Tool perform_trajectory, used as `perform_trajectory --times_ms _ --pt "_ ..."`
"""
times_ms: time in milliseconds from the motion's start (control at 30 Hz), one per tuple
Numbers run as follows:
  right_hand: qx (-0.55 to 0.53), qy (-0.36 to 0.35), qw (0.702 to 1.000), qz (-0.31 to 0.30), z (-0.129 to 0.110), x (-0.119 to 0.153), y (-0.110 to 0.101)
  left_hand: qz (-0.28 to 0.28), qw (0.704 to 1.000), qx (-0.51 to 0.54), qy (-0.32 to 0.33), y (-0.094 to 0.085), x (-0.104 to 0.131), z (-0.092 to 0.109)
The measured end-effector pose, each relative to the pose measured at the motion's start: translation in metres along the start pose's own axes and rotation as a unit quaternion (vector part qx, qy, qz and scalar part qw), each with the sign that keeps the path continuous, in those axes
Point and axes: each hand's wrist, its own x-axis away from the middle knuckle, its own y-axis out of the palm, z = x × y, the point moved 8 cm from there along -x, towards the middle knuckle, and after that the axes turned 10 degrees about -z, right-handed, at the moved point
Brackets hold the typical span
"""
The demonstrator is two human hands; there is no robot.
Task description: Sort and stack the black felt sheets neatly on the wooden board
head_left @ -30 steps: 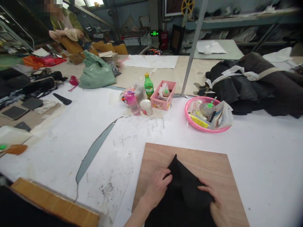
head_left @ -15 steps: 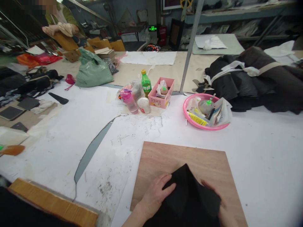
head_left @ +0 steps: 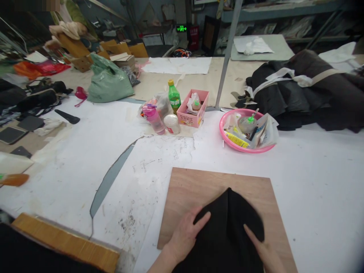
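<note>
A black fabric piece (head_left: 218, 235) with a pointed top and a seam or fold down its middle is held over a wooden board (head_left: 196, 185). On its left edge, my left hand (head_left: 184, 233) grips it, thumb on the near face and fingers tucked behind. My right hand (head_left: 263, 248) pinches the right side, its thumb lying on the cloth and its other fingers mostly hidden behind. The lower part of the fabric runs out of view at the bottom.
Beyond the board stand a pink basin (head_left: 247, 149) of small items, a pink box (head_left: 193, 113), a green bottle (head_left: 174, 96) and a pink-lidded bottle (head_left: 153, 119). Tied dark fabric (head_left: 301, 91) lies at right. A metal pole (head_left: 227, 57) rises behind. Another person (head_left: 71, 26) is at far left.
The black fabric has spread into a smoother, rounded shape, its point slightly higher. My right thumb has come round onto the near face. The left hand stays at the left edge.
</note>
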Motion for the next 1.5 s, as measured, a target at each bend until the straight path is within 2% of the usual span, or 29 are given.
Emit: perform_trajectory --times_ms 100,167,267,333,367,433,500,600,700,800,833,900,933,1000,1067,1133,1200,1267,1300,1367,1433,1500 --pt "0.018 0.050 0.998 0.032 0.004 -0.004 -0.005 0.078 0.988 0.025 -0.131 -0.014 -0.004 -0.028" --pt "0.022 0.030 0.999 0.030 -0.002 0.000 0.005 0.110 0.977 0.051 -0.177 -0.026 -0.010 -0.041" --pt "0.032 -0.055 0.997 -0.033 -0.015 0.013 0.028 0.099 0.982 0.063 -0.146 -0.030 -0.015 -0.038" --pt "0.032 -0.091 0.991 -0.092 -0.018 0.017 0.035 0.070 0.991 0.062 -0.098 -0.022 -0.008 -0.027" --pt "0.023 -0.084 0.991 -0.103 -0.015 0.016 0.031 0.043 0.996 0.054 -0.064 -0.015 -0.003 -0.019" --pt "-0.002 -0.026 0.997 -0.074 -0.002 0.007 0.013 0.005 0.999 0.030 -0.026 -0.002 0.006 -0.010" --pt "-0.006 0.030 0.999 -0.039 0.006 -0.002 -0.003 0.025 0.997 0.028 -0.072 -0.002 0.008 -0.017" --pt "0.026 0.045 0.998 -0.038 0.001 -0.006 -0.002 0.092 0.978 0.074 -0.170 -0.016 0.002 -0.037" --pt "0.032 -0.018 0.996 -0.081 -0.018 0.005 0.022 0.091 0.979 0.098 -0.152 -0.024 -0.009 -0.036" --pt "0.000 -0.076 0.985 -0.152 -0.026 0.018 0.038 0.067 0.989 0.084 -0.105 -0.019 0.000 -0.026" --pt "-0.019 -0.070 0.986 -0.148 -0.022 0.018 0.034 0.047 0.993 0.067 -0.080 -0.013 0.005 -0.020" --pt "-0.042 -0.014 0.996 -0.075 -0.005 0.012 0.010 0.004 0.999 0.028 -0.037 0.001 0.013 -0.010" --pt "-0.037 0.026 0.998 -0.034 0.004 0.008 -0.003 -0.007 0.999 0.012 -0.036 0.006 0.015 -0.009" --pt "-0.004 0.098 0.995 0.021 0.018 0.003 -0.023 0.014 0.996 0.009 -0.084 0.006 0.012 -0.017" --pt "0.025 0.133 0.990 0.028 0.022 0.001 -0.027 0.054 0.987 0.034 -0.145 -0.001 0.005 -0.027" --pt "0.032 0.116 0.993 0.018 0.017 0.003 -0.019 0.075 0.982 0.057 -0.163 -0.008 -0.005 -0.032" --pt "0.015 0.053 0.998 -0.025 0.007 0.008 -0.002 0.076 0.984 0.064 -0.149 -0.013 -0.008 -0.032" --pt "-0.017 -0.012 0.997 -0.079 -0.002 0.013 0.011 0.074 0.987 0.061 -0.133 -0.014 -0.002 -0.031" --pt "-0.037 -0.030 0.995 -0.086 -0.003 0.014 0.011 0.067 0.989 0.056 -0.120 -0.013 0.003 -0.029" --pt "-0.057 -0.018 0.997 -0.049 0.002 0.012 -0.004 0.040 0.994 0.043 -0.087 -0.005 0.014 -0.024" --pt "-0.036 0.037 0.999 0.006 0.014 0.008 -0.024 0.014 0.998 0.029 -0.061 0.004 0.021 -0.019" --pt "0.015 0.090 0.996 0.019 0.023 0.003 -0.034 0.026 0.996 0.024 -0.086 0.006 0.020 -0.022"
